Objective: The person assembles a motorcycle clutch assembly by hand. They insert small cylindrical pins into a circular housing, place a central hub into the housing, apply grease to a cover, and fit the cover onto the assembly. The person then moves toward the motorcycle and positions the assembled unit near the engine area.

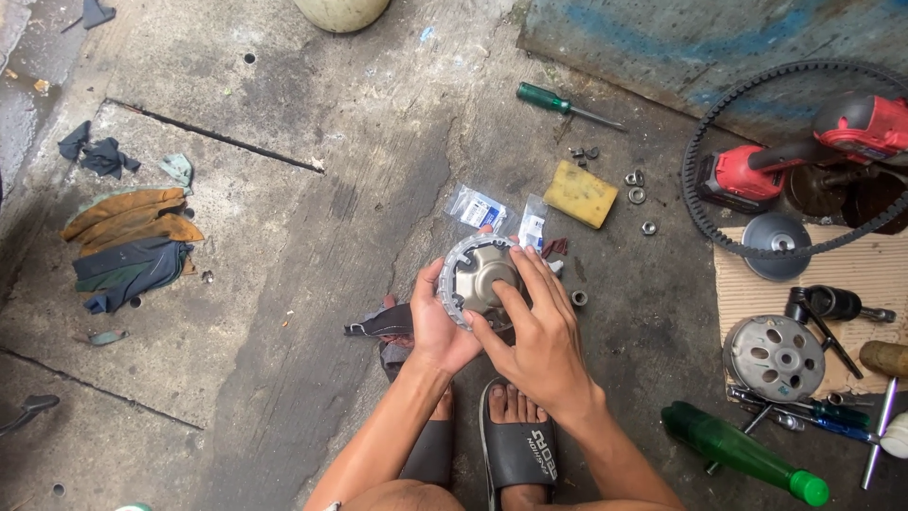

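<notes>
Both my hands hold a round grey metal pulley part with a finned rim, above the concrete floor. My left hand grips its left edge from below. My right hand covers its right side, with a finger pressed on the bowl-shaped centre. Small clear plastic parts bags lie on the floor just beyond it, and a small metal bushing sits to its right. A dark rag lies under my left wrist.
A yellow sponge, nuts and a green-handled screwdriver lie farther off. At the right are a drive belt, a red power tool, a clutch disc on cardboard, a green bottle. Work gloves lie left.
</notes>
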